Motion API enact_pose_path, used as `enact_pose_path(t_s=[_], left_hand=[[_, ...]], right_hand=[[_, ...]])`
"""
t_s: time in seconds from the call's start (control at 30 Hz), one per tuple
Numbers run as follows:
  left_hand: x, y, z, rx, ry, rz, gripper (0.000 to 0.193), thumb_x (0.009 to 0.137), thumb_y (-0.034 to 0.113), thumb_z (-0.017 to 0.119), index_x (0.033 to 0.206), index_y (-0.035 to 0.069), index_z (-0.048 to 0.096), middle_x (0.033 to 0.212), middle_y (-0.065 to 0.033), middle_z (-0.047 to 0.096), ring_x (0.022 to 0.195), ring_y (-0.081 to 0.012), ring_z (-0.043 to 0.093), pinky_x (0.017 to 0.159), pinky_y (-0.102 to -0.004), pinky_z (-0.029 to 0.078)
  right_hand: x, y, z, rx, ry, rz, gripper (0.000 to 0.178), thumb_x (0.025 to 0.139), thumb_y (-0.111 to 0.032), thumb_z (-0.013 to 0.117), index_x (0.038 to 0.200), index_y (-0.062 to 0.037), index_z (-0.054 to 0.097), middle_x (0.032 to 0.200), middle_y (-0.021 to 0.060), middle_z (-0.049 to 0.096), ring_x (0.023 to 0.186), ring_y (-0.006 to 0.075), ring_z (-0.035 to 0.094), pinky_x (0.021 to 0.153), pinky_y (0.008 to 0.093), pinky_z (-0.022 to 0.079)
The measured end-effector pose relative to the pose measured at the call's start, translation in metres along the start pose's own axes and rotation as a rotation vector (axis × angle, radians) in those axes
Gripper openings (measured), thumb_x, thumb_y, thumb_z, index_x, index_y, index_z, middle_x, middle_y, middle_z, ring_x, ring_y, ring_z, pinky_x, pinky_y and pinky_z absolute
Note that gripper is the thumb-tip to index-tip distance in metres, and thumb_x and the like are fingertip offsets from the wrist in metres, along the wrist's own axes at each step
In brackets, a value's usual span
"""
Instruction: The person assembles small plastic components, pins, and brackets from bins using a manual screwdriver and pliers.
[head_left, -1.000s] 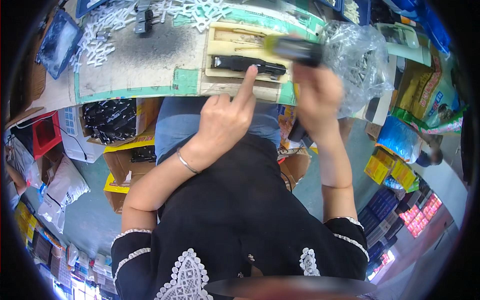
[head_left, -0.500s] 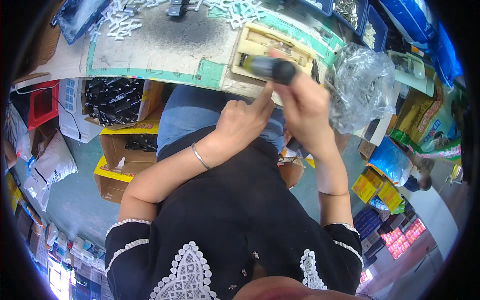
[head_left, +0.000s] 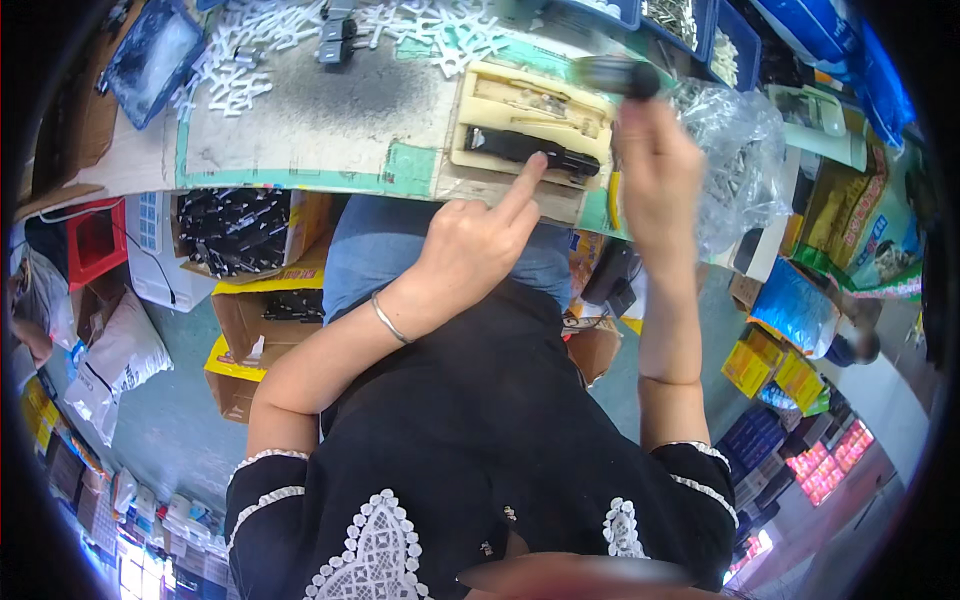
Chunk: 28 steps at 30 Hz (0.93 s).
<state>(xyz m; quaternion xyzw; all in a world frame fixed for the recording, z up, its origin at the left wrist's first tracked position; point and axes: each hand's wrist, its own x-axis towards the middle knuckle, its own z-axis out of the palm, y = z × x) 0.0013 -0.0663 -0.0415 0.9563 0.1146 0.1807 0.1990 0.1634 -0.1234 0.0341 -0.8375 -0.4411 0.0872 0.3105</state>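
A cream-coloured fixture block (head_left: 482, 92) lies near the table's front edge. In its near slot rests a long black plastic part (head_left: 505, 146). My left hand (head_left: 478, 245) reaches in from below, its index finger stretched out with the tip on the black part; the other fingers are curled, holding nothing. Raised to the right of the block, my right hand (head_left: 655, 165) is closed around a mallet-like tool (head_left: 610, 75). The tool is blurred, with a greenish-yellow body and a black end; my hand hides its handle.
White plastic pieces (head_left: 235, 85) and a blue tray (head_left: 152, 62) lie at the back left. A clear plastic bag (head_left: 735, 165) stands right of the fixture. Blue bins (head_left: 735, 45) hold small parts behind it. Below the table, a carton (head_left: 235, 230) holds black parts.
My right hand has lifted the tool up and right, away from the fixture. The black part now shows, with my left fingertip on it. The whole view has shifted slightly.
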Motion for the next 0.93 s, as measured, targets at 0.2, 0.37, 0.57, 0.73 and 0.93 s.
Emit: enact_pose_path(t_s=[0.2, 0.37, 0.57, 0.73, 0.93], left_hand=[[0.017, -0.006, -0.013, -0.427, 0.083, -0.047, 0.021, 0.065, -0.005, 0.057, 0.084, 0.003, 0.056, 0.119, -0.0110, 0.059, 0.052, -0.0242, 0.056, 0.049, -0.0328, 0.046], [0.050, -0.012, -0.019, -0.115, -0.012, 0.035, 0.034, 0.070, 0.012, 0.070, 0.102, 0.004, 0.059, 0.125, -0.0085, 0.052, 0.109, -0.0255, 0.049, 0.086, -0.0379, 0.041], [0.056, -0.026, -0.014, -0.246, 0.008, 0.056, 0.029, 0.077, 0.010, 0.066, 0.104, 0.003, 0.057, 0.120, -0.0110, 0.054, 0.104, -0.0292, 0.053, 0.088, -0.0407, 0.041], [0.063, -0.021, -0.022, -0.485, 0.093, -0.057, 0.024, 0.079, 0.006, 0.064, 0.101, 0.001, 0.057, 0.102, -0.0133, 0.058, 0.092, -0.0298, 0.058, 0.083, -0.0386, 0.043], [0.058, -0.031, -0.035, -1.476, -0.094, -0.591, 0.029, 0.092, 0.020, 0.057, 0.118, 0.007, 0.057, 0.109, -0.0095, 0.057, 0.094, -0.0250, 0.057, 0.084, -0.0322, 0.045]], right_hand=[[-0.003, 0.118, -0.089, -0.256, 0.441, 0.463, 0.050, 0.093, -0.036, 0.050, 0.124, 0.0025, 0.040, 0.096, 0.0194, 0.061, 0.086, 0.0271, 0.059, 0.079, 0.0347, 0.044], [-0.022, 0.166, -0.111, -0.380, 0.339, 0.352, 0.039, 0.092, -0.033, 0.053, 0.106, 0.0034, 0.056, 0.098, 0.0213, 0.061, 0.087, 0.0296, 0.058, 0.080, 0.0362, 0.044], [-0.051, 0.057, -0.041, -0.132, -0.169, 0.141, 0.024, 0.077, -0.014, 0.066, 0.094, 0.0004, 0.058, 0.094, 0.0158, 0.057, 0.093, 0.0310, 0.056, 0.081, 0.0388, 0.045], [-0.057, 0.059, -0.004, -0.355, -0.157, 0.101, 0.018, 0.068, -0.010, 0.061, 0.077, 0.0034, 0.052, 0.093, 0.0173, 0.049, 0.089, 0.0351, 0.049, 0.077, 0.0422, 0.044], [-0.071, 0.093, 0.026, -0.343, 0.199, -0.140, 0.014, 0.058, -0.010, 0.063, 0.065, -0.0005, 0.055, 0.093, 0.0125, 0.054, 0.083, 0.0296, 0.052, 0.073, 0.0424, 0.043]])
